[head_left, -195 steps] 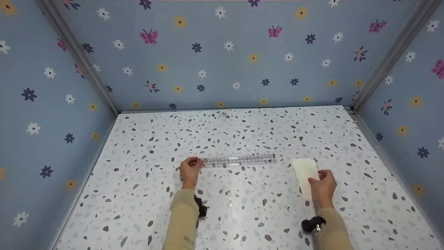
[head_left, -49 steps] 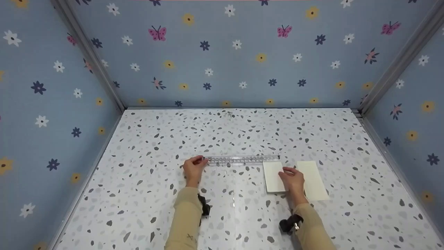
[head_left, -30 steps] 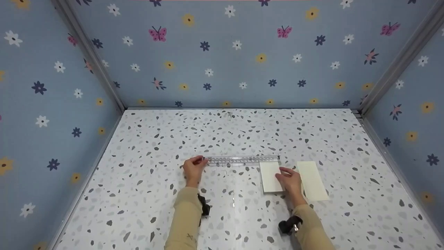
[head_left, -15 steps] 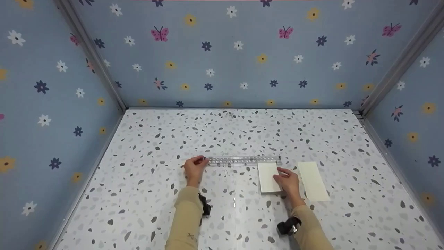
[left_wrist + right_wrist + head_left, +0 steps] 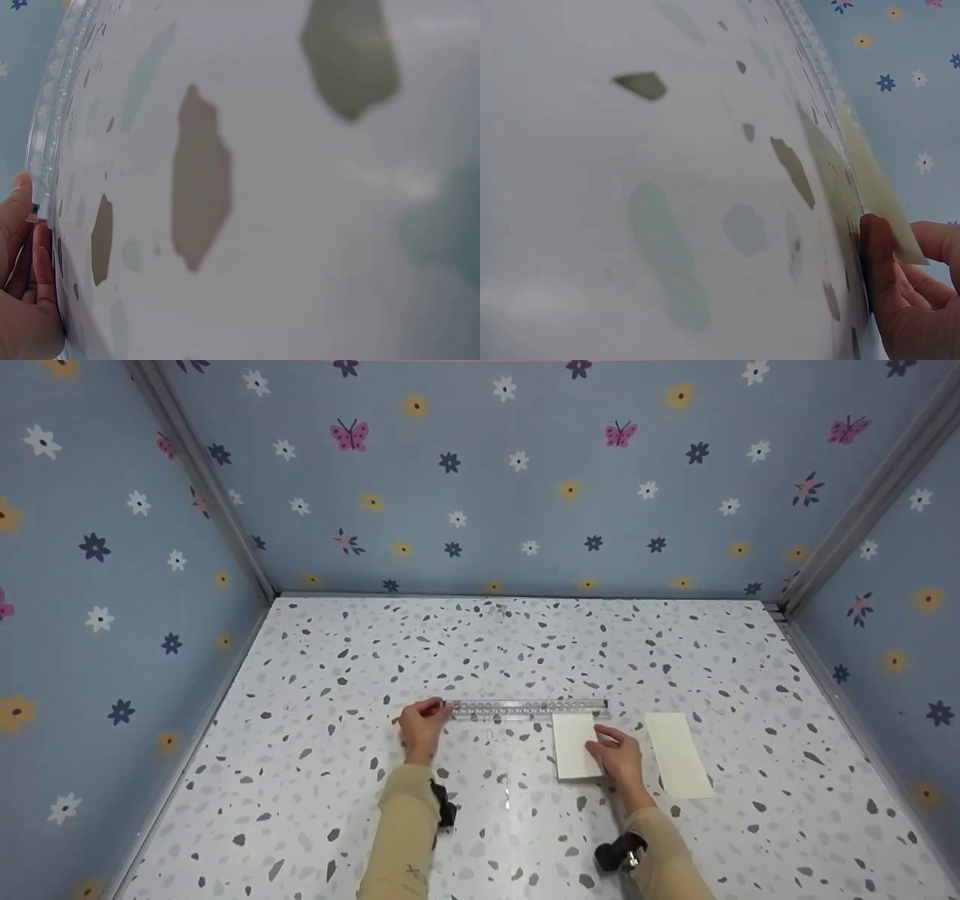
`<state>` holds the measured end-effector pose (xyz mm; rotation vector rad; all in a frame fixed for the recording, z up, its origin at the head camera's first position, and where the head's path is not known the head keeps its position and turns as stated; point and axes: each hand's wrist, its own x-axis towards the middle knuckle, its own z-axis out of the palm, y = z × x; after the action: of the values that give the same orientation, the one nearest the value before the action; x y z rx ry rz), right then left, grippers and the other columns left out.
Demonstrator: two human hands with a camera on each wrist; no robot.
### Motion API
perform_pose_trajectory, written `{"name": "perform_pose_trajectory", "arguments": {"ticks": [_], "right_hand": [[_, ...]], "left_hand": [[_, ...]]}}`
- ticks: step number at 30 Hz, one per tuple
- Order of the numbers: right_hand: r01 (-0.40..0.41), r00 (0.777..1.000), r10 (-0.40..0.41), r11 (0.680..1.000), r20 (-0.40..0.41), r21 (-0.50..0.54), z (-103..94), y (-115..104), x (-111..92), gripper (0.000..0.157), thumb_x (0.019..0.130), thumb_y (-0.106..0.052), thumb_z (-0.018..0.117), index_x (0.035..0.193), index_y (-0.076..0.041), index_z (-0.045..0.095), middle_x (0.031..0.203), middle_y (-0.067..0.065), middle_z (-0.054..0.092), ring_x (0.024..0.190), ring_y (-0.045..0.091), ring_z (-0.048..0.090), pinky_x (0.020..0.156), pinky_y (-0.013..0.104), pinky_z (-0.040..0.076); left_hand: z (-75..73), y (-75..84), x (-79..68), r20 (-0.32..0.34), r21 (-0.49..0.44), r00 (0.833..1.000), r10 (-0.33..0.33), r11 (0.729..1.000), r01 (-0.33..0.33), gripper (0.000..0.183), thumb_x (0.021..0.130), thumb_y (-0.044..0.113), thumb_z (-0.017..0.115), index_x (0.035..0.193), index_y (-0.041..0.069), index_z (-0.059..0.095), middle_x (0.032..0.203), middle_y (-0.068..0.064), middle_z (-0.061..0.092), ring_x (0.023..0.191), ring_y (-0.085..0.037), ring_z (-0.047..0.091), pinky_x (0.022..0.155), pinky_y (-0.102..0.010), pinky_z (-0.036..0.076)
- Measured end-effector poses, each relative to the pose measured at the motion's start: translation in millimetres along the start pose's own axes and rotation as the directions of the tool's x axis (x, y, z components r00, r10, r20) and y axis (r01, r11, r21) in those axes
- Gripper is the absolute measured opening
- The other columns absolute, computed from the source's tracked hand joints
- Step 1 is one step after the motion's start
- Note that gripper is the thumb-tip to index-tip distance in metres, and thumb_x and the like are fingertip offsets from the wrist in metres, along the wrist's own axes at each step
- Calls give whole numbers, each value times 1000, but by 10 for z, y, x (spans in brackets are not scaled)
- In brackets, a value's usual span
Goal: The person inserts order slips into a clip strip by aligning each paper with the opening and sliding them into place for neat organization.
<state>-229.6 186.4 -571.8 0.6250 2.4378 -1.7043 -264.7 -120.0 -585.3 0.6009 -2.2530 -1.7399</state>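
While our left hand (image 5: pixel 422 727) pinches the ruler (image 5: pixel 517 709), our right hand (image 5: pixel 621 755) grips a sheet (image 5: pixel 574 746) at the ruler's near edge; a paper strip (image 5: pixel 679 755) lies right of the ruler.

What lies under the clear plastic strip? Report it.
Speckled tabletop shows through the strip. Unseen: what lies beneath its left tip, behind the left hand, and where white paper covers its near edge.

This is a booth-like work bay: a flat white tabletop with grey terrazzo-style flecks (image 5: pixel 495 660), walled by a pale-blue flower-and-butterfly-printed back panel (image 5: pixel 480 480) at twelve o'clock, a matching left panel (image 5: pixel 45 547) at nine and right panel (image 5: pixel 900 570) at three. Straight grey corner strips stand at eleven (image 5: pixel 208 480) and one. The wider building cannot be told.
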Motion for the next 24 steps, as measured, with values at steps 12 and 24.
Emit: {"name": "perform_pose_trajectory", "arguments": {"ticks": [12, 24], "right_hand": [[50, 999, -49, 999, 14, -10, 59, -6, -41, 40, 77, -8, 65, 115, 1, 56, 97, 19, 61, 82, 21, 57, 64, 24, 45], [63, 998, -62, 998, 27, -13, 101, -15, -50, 41, 76, -7, 66, 115, 1, 56, 98, 19, 61, 83, 22, 58, 64, 25, 46]], "left_hand": [[-11, 9, -23, 4, -17, 1000, 25, 1000, -25, 26, 72, 10, 73, 95, 0, 67, 87, -9, 64, 77, -18, 57, 65, -25, 46], [-4, 1, -5, 6, -22, 1000, 9, 1000, -9, 26, 72, 9, 73, 96, 0, 67, 89, -10, 64, 78, -18, 57, 66, -25, 46]]}}
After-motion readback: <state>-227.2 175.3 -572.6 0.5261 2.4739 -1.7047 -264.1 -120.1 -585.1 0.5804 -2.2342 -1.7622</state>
